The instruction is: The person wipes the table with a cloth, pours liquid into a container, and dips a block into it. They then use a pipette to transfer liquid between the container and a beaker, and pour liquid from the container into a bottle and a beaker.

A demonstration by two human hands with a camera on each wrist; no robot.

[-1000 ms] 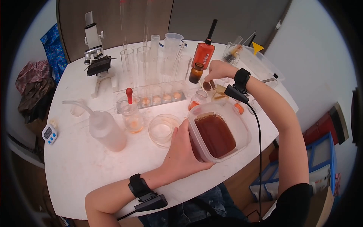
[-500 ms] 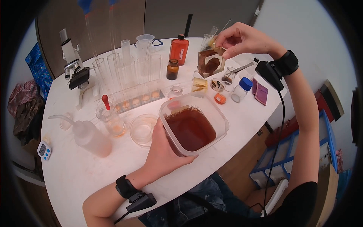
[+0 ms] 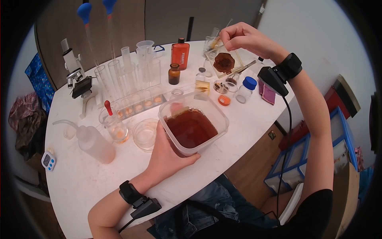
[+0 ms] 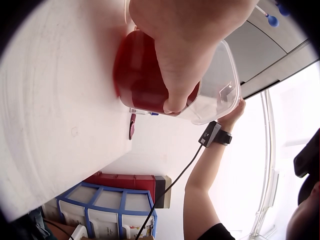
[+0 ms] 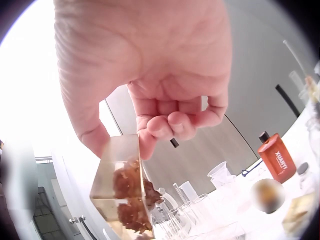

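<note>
My left hand (image 3: 165,157) grips the near left side of a clear plastic tub (image 3: 218,113), thumb along its front. Dark reddish-brown liquid (image 3: 191,127) fills the tub's lower part, and the left wrist view shows the thumb pressed to its wall. Raised over the back right of the table, my right hand (image 3: 252,42) pinches a clear resin block (image 5: 120,175) by its top edge between thumb and fingers. A ragged brown specimen (image 5: 131,197) is embedded in the block. Below it stand a blue-capped bottle (image 3: 246,91) and a small yellowish block (image 3: 202,87).
A wash bottle (image 3: 95,144), a beaker with a red-bulbed dropper (image 3: 115,129) and a petri dish (image 3: 148,135) stand left of the tub. Behind are a microscope (image 3: 79,81), tall glass cylinders (image 3: 115,77), an amber bottle (image 3: 174,74) and an orange-red bottle (image 3: 180,55). A purple slab (image 3: 266,92) lies right.
My right hand has risen from among the things behind the tub, lifting the resin block, which has since turned to another angle. The head view has shifted; my left hand keeps its grip on the tub.
</note>
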